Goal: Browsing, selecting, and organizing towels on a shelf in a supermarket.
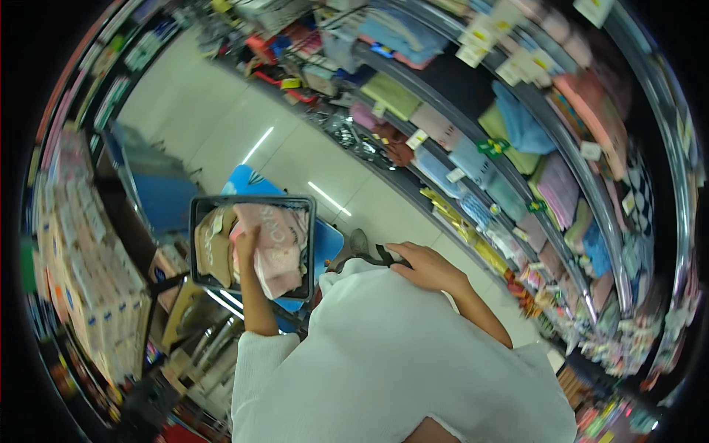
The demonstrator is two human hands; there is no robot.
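Note:
A dark grey plastic bin (312,249) holds folded textiles and rests on a blue stool (330,243). My left hand (246,242) is inside it, closed on the edge of a pink towel (278,243) that bears lettering. To the left in the bin lies a tan folded towel (215,246), also lettered and with a white tag. My right hand (429,267) rests at the side of my white shirt (415,343), fingers spread, beside a black strap (383,253). Whether it touches the strap is unclear.
Shelves on the right carry folded towels (390,95) with price cards. Stacked tissue packs (94,260) stand on the left, near a blue panel (166,188). A pale tiled floor (282,149) runs between. Packaged goods (310,72) hang or lie at the far end.

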